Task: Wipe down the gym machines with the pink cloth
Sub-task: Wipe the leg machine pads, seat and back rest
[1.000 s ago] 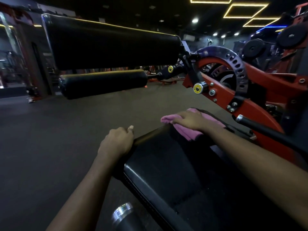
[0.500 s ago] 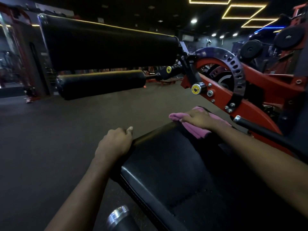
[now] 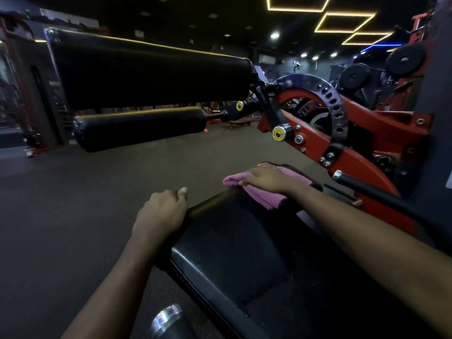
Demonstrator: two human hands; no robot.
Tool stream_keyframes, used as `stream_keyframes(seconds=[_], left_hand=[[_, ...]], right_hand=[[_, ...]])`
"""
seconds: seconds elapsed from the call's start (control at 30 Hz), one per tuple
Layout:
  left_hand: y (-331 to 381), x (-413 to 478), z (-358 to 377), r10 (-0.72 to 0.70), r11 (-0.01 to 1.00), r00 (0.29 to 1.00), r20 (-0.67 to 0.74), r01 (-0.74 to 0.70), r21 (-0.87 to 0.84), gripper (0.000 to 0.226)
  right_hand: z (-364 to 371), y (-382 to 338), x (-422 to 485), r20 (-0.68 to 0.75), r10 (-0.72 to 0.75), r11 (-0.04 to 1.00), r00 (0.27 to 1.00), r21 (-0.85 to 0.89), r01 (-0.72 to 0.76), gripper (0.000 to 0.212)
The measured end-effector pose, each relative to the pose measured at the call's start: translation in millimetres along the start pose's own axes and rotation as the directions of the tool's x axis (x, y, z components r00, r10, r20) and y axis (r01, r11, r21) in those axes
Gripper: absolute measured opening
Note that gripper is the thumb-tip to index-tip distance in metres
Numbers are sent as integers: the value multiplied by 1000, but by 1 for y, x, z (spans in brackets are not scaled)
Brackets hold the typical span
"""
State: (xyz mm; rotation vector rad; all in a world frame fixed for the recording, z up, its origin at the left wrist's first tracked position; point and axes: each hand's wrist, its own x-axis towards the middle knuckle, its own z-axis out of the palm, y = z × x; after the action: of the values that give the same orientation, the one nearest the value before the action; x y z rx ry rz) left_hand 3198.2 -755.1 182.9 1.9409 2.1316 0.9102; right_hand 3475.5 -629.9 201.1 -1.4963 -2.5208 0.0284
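We press our right hand (image 3: 266, 178) flat, fingers straight, on the folded pink cloth (image 3: 267, 200) at the far edge of the black padded vinyl seat (image 3: 232, 245), wiping it, while our left hand (image 3: 161, 211), well apart, curls round the seat's corner, likely to brace us.

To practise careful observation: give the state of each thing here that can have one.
pink cloth: folded, pressed on the seat pad's front edge
right hand: flat on the pink cloth
left hand: curled round the seat pad's corner
ceiling lights: on
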Motion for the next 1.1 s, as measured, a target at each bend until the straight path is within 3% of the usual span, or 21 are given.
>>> stream_keyframes(seconds=[0.07, 0.13, 0.23, 0.27, 0.33, 0.4, 0.47, 0.53, 0.6, 0.77, 0.87, 0.97, 1.1], left_hand=[[-2, 0, 0, 9, 1000, 1000, -18, -9, -29, 50], [-2, 1, 1, 21, 999, 1000, -22, -22, -32, 52], [-3, 1, 0, 8, 998, 999, -50, -11, -62, 56], [-3, 1, 0, 2, 997, 998, -58, -6, -74, 56], [-1, -1, -1, 5, 996, 998, -65, -10, -89, 54], [-1, -3, -2, 8, 994, 997, -72, -16, -108, 51], [0, -4, -2, 7, 993, 998, -67, -14, -114, 49], [0, -4, -3, 9, 993, 998, -63, -17, -119, 48], [-1, -3, -3, 8, 993, 998, -55, -14, -119, 46], [0, -4, -3, 18, 993, 999, -51, -23, -115, 48], [1, -5, -4, 16, 993, 999, -46, -21, -120, 49], [-1, -5, -4, 13, 991, 999, -44, -19, -132, 49], [-4, -3, -3, 14, 992, 999, -42, -19, -124, 50]], right_hand=[[-7, 14, -11, -21, 9, 999, 1000, 41, -8, 48], [-15, 31, -4, 59, 101, 994, 993, 44, -103, 50], [-20, 36, 25, 175, 324, 946, 930, -56, -319, 72], [-15, 34, 40, 199, 336, 942, 921, -48, -333, 76], [-5, 5, 45, 207, 250, 967, 946, -15, -253, 79], [-2, -33, 28, 166, 94, 996, 982, -10, -94, 62], [2, -53, 1, 44, -50, 999, 998, 11, 50, 47], [5, -47, -19, -66, -111, 993, 992, 38, 113, 47], [4, -24, -16, -47, -63, 996, 997, 60, 66, 46], [-10, -1, 25, 146, 241, 970, 959, 1, -244, 70], [-12, -34, 15, 146, 149, 989, 978, -45, -143, 47], [-7, -60, -26, 3, -17, 999, 1000, 32, 17, 38], [3, -23, -42, -106, 138, 988, 985, 79, -130, 45]])
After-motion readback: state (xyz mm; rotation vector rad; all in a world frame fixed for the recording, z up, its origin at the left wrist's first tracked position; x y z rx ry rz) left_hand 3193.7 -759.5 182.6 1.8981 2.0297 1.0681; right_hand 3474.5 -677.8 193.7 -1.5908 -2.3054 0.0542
